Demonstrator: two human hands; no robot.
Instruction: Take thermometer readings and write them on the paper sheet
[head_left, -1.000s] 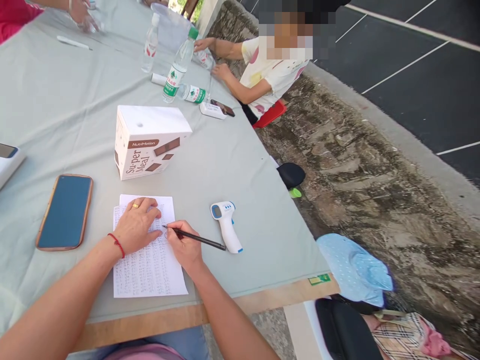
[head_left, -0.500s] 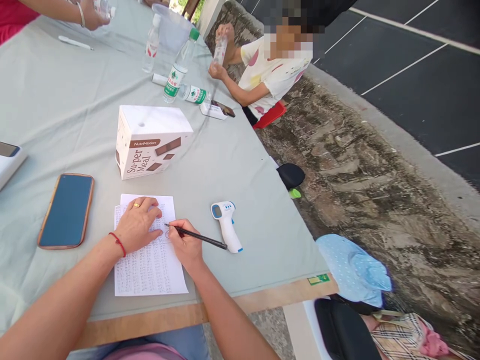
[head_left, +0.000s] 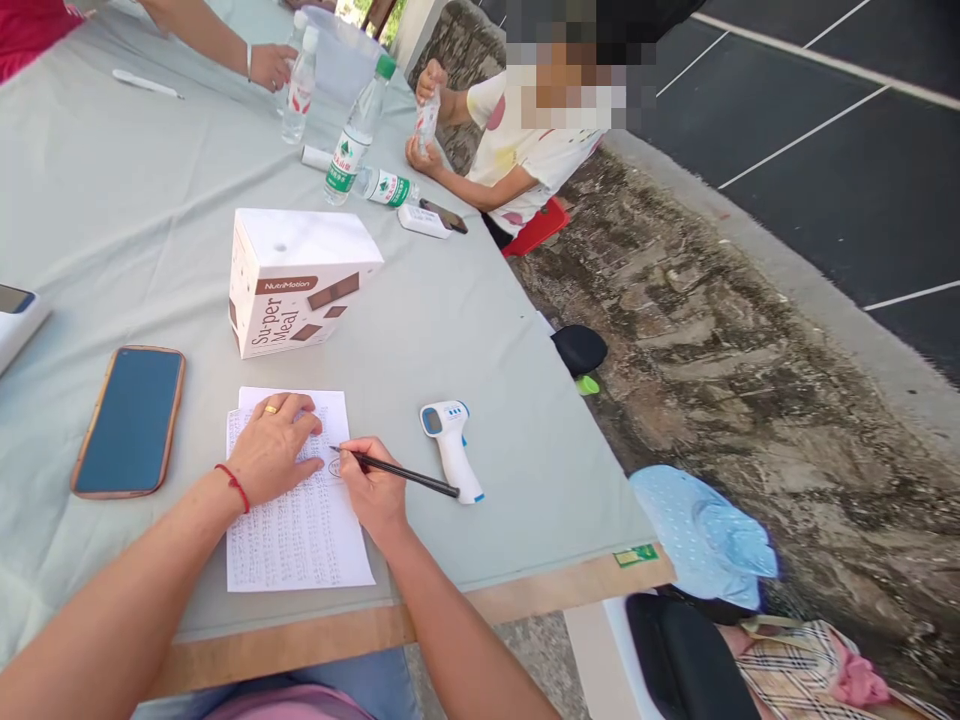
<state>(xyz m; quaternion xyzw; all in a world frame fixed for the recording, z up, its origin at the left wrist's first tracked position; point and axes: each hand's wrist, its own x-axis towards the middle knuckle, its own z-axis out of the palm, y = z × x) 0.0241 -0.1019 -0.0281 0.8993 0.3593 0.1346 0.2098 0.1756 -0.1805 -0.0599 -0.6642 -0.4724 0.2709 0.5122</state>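
Paper sheets (head_left: 300, 545) lay on the desk (head_left: 525, 430), close to its near edge; they seemed to be two, one slightly sticking out from under the other. The left hand (head_left: 276, 450) rested palm down on their upper part, with fingers loosely spread and gripping nothing. The right hand (head_left: 373, 498) was closed around a black pen (head_left: 412, 478), whose tip was just above a small circled mark (head_left: 334, 467); whether it touched the paper, I could not tell. The two hands were apart, but near to each other.

For a clean line, in my judgement, the left hand needed to press firmly enough that the sheets would not slip over one another, with its thumb clear of the pen's path. A light grip near the tip was advisable, and the pen's rear end, which appeared beside the white thermometer (head_left: 450, 440), needed free room to swing.

As for lettering, the white box (head_left: 300, 240) beyond the sheets carried "NutriMotion" on a brown band and "Su-per Meal" in brown letters below it. The standing bottle with green cap (head_left: 386, 67) had a green and white label (head_left: 344, 165), whose characters were too small for me to read with certainty. Dense handwriting covered the upper sheet, but it was equally not legible.
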